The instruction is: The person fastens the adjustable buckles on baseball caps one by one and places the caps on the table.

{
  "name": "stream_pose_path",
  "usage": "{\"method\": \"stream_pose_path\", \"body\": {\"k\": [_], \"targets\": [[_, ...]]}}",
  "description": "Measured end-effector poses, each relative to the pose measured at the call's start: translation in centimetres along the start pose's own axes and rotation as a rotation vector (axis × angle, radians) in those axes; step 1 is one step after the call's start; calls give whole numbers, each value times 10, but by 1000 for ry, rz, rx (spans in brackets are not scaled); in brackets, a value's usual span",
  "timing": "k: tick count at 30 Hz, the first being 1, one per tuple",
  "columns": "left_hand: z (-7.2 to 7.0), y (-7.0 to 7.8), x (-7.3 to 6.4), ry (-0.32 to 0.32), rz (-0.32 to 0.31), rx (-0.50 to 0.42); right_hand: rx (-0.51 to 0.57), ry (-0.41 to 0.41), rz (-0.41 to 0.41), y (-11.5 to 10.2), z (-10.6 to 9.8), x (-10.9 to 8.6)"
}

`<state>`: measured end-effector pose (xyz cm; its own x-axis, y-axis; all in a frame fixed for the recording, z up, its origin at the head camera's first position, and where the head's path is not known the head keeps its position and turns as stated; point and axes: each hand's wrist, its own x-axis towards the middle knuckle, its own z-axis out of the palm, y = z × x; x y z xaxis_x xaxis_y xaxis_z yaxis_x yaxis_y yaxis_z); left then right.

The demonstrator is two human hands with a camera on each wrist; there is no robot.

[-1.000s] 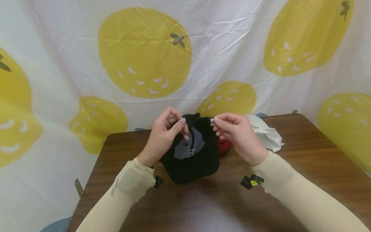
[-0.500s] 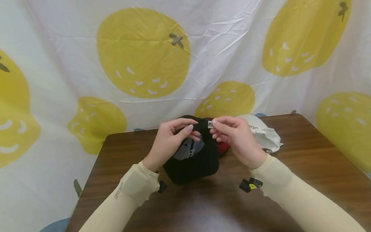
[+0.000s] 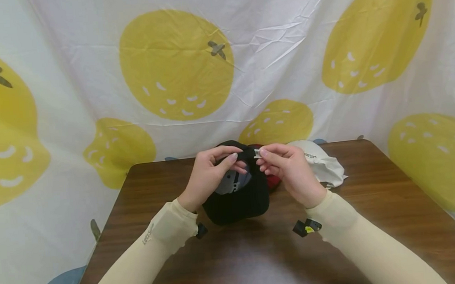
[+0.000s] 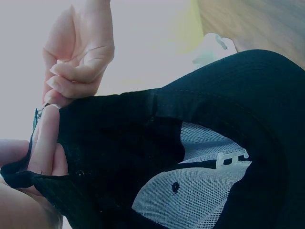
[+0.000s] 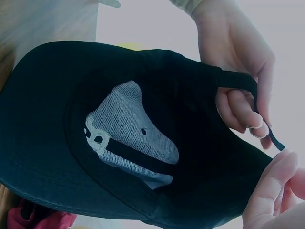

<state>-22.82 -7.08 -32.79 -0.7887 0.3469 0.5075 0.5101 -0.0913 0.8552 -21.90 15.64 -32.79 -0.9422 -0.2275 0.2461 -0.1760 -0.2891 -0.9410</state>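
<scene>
A black baseball cap (image 3: 236, 207) hangs between both hands, its brim toward the person and its grey mesh lining (image 4: 190, 191) showing inside. My left hand (image 3: 207, 174) holds the black strap (image 5: 238, 80) at the cap's back, with fingers passing through the loop under it. My right hand (image 3: 290, 168) pinches a small silvery buckle (image 3: 257, 153) at the strap's right end between thumb and forefinger. In the right wrist view the strap bends down past the left fingers to the right fingertips.
Behind the right hand lie a red cap (image 3: 273, 179), mostly hidden, and a white cap (image 3: 324, 164) with dark lettering. They rest near the far edge of the brown wooden table (image 3: 259, 263). A lemon-print curtain (image 3: 178, 66) hangs right behind the table.
Over the last second my left hand has moved right onto the strap, and the right hand slightly left with the buckle. In the last half second both hands have barely moved.
</scene>
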Motion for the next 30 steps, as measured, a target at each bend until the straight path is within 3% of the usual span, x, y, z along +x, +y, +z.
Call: {"method": "stream_pose_path", "body": {"k": [8, 26, 30], "targets": [[5, 27, -4, 9, -5, 25, 0, -6, 3, -1, -2, -1], [13, 29, -2, 8, 7, 78, -47, -34, -4, 3, -1, 1], [11, 20, 1, 3, -16, 92, -100, -51, -12, 3, 0, 1]]}}
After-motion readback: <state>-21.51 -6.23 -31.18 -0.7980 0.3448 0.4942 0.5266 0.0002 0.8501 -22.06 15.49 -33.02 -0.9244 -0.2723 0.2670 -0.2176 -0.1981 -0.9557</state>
